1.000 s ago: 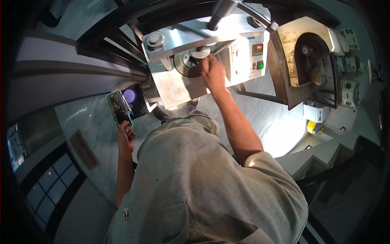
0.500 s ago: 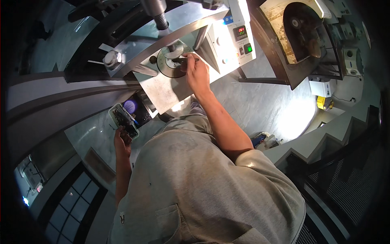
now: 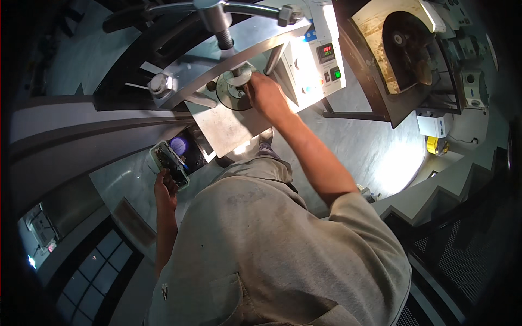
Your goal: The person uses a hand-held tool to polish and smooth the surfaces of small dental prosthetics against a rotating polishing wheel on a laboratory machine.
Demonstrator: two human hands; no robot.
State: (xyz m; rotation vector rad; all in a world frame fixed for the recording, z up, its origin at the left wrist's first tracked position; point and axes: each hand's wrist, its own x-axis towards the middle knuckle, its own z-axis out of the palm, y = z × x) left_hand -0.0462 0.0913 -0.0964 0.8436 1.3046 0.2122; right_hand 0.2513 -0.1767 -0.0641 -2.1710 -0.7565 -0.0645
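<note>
A person's right hand [image 3: 265,96] works at a round metal plate [image 3: 226,102] in a press.
In the head view, the plate sits on the press's pale base [image 3: 220,129], below the screw [image 3: 223,35]; the right fingers curl in at its right side, their grip hidden. The left hand [image 3: 165,190], loosely curled, is beside a small tray [image 3: 184,185]; whether it holds anything cannot be told.
</note>
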